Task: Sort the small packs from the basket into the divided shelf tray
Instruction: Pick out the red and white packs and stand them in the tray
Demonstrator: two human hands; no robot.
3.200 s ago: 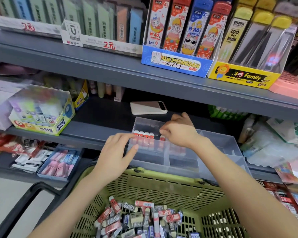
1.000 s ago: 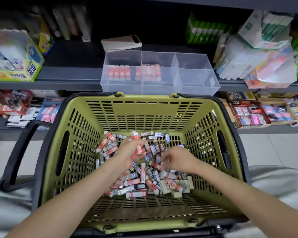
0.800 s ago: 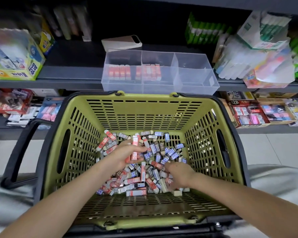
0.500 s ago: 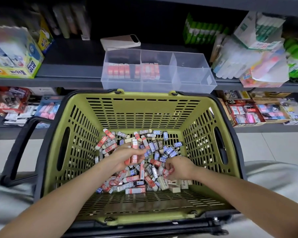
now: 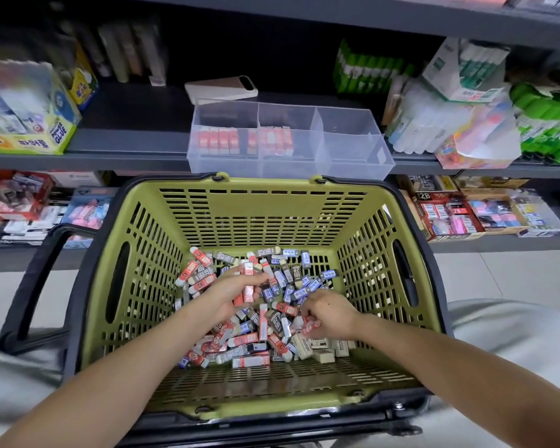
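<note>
We are working inside the green basket (image 5: 272,202) — left hand (image 5: 232,295) gripping several red eraser packs (image 5: 248,279), right hand (image 5: 330,313) pinching one red pack (image 5: 309,324) from the pile (image 5: 249,344).

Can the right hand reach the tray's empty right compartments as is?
Probably yes: the tray sits open-topped just past the basket rim, nothing covering it. The right hand, pinching a red pack, must rise over that rim.

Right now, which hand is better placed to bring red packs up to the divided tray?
Left. The left hand already holds red packs and sits below the tray, whose left compartments hold red ones. The right hand only pinches one pack in the pile.
</note>
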